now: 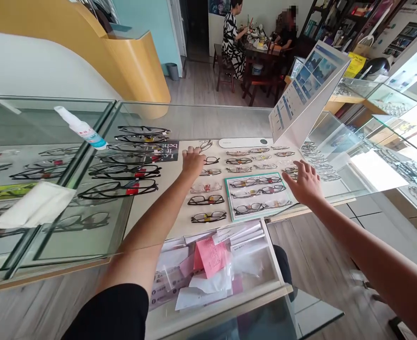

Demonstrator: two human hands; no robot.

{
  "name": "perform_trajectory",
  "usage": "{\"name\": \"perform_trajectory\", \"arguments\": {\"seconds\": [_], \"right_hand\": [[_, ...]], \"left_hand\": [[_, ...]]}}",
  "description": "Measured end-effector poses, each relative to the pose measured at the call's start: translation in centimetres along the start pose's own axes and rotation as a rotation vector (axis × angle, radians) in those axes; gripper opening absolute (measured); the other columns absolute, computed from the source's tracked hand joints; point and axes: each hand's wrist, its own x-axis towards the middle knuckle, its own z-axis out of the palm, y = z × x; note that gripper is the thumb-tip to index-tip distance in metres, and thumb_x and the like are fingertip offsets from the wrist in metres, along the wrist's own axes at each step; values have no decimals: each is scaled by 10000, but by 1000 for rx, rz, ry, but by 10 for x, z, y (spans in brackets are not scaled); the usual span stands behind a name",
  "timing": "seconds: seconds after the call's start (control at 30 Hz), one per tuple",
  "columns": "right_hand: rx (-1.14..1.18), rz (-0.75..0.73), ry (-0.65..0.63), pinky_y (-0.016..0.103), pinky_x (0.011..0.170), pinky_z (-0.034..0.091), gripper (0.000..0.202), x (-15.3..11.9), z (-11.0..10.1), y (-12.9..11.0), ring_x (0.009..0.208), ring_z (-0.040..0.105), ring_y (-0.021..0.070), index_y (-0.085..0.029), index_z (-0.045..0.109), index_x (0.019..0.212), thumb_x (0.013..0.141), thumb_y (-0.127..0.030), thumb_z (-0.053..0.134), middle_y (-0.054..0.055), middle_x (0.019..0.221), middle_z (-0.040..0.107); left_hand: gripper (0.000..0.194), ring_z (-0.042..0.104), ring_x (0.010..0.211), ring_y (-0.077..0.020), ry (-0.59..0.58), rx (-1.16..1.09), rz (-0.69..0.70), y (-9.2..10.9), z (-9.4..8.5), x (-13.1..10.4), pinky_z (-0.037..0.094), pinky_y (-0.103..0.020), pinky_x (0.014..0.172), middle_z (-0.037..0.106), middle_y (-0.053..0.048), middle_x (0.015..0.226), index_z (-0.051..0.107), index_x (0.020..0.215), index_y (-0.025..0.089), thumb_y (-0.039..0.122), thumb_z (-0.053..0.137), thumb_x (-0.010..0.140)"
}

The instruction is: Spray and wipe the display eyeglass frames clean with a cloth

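Observation:
My left hand (193, 161) reaches over the display board with its fingers curled, closed at the end of a tilted pair of eyeglasses (205, 145). A dark-framed pair (211, 160) lies just beside that hand, and more pairs run down the column below it. My right hand (305, 182) is at the right side, fingers spread and apart. Its thumb is close to a pair of glasses (289, 170); whether they touch I cannot tell. Between the hands lies a teal-edged tray (229, 200) bearing several eyeglasses.
An open drawer (279, 285) with papers and a pink slip (210, 255) is below. On the glass at left are a spray bottle (83, 128), a white cloth (35, 205) and stacked black frames (123, 189). A sign (309, 89) stands at right. Two people sit at a far table.

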Motion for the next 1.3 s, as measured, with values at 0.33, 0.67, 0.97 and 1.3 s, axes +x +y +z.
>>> {"name": "perform_trajectory", "arguments": {"seconds": [0.33, 0.67, 0.97, 1.3], "right_hand": [[-2, -11, 21, 749, 1326, 424, 803, -1, 3, 6, 1671, 451, 483, -256, 545, 1676, 1064, -768, 455, 206, 1811, 517], [-31, -28, 23, 736, 1328, 428, 808, -1, 4, 9, 1676, 451, 485, -237, 545, 1684, 1075, -760, 460, 207, 1823, 512], [-39, 0, 11, 727, 1348, 425, 810, -2, 1, 3, 1679, 462, 479, -217, 553, 1689, 1070, -735, 483, 203, 1828, 516], [-25, -12, 15, 750, 1343, 425, 794, -2, 1, 6, 1689, 454, 490, -214, 567, 1678, 1077, -730, 502, 209, 1834, 512]], "left_hand": [[270, 496, 1416, -494, -67, -2, 49, -17, 23, 24, 354, -633, 1136, 749, -220, 1367, 926, 1033, 244, 264, 663, 975], [452, 522, 1429, -510, 35, 0, 16, -11, 11, 32, 350, -640, 1146, 769, -250, 1378, 797, 1362, 190, 314, 648, 953], [506, 646, 1333, -435, -22, -8, 10, -10, 17, 52, 387, -560, 1091, 785, -253, 1266, 693, 1443, 158, 96, 526, 968], [388, 664, 1261, -366, -34, 41, 27, -12, 35, 64, 384, -543, 1180, 789, -206, 1164, 803, 1221, 189, 116, 463, 1049]]}}
